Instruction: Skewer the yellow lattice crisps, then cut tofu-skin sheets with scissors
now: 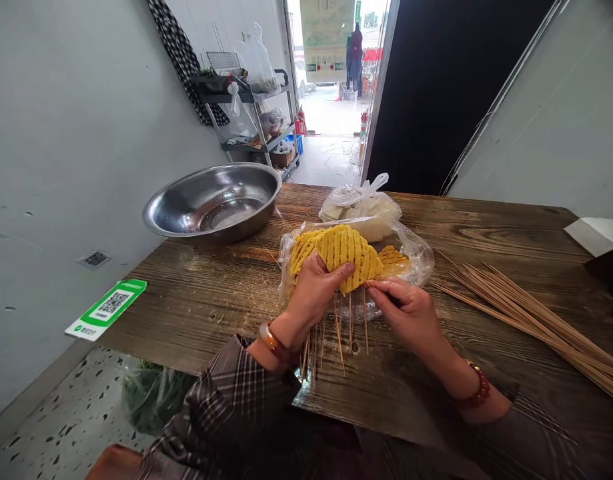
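My left hand (313, 287) is closed on a flat yellow food piece (349, 257) scored with diagonal slits, the thumb pressed across its near face. The fingers of my right hand (403, 307) are pinched together at the piece's lower right edge, apparently on a thin bamboo skewer; its exact end is hard to make out. Several bamboo skewers (339, 340) stick out toward me below the yellow food. Under and behind it lies an open clear plastic bag (419, 257), with another yellow piece (393, 257) inside on the right.
A wide steel basin (211, 227) stands at the table's back left. Behind the food is a tied bag of pale pieces (361, 203). Loose skewers (526, 313) lie in a bundle at right. A QR-code card (106, 310) is at the left edge; a shelf cart (256, 100) stands beyond.
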Demonstrator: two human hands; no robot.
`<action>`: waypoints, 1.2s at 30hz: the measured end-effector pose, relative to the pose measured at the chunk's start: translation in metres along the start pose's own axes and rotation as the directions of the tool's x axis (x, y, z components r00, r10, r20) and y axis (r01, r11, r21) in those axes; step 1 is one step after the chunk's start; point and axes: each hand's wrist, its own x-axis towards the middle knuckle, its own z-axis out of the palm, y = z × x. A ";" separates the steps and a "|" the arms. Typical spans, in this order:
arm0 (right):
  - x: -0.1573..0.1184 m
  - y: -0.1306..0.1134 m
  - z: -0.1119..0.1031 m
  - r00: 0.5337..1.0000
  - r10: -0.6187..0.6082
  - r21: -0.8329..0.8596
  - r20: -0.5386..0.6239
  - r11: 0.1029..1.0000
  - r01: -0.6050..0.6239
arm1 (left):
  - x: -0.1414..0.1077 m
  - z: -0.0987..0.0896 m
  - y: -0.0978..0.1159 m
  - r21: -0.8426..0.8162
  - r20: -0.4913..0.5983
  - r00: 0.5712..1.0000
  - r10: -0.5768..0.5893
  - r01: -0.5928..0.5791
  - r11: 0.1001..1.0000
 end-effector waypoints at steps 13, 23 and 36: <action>0.000 -0.005 0.003 0.998 0.034 -0.026 -0.047 0.999 -0.036 | -0.003 0.002 -0.005 0.004 0.033 0.999 0.003 -0.003 1.000; 0.001 -0.006 0.003 0.997 0.059 -0.025 -0.048 0.998 -0.060 | -0.007 0.009 -0.006 -0.014 0.039 0.999 -0.025 0.025 1.000; -0.002 -0.011 0.001 0.998 -0.057 -0.082 -0.014 0.995 0.056 | 0.002 -0.003 0.010 -0.269 0.023 0.993 -0.113 0.115 0.956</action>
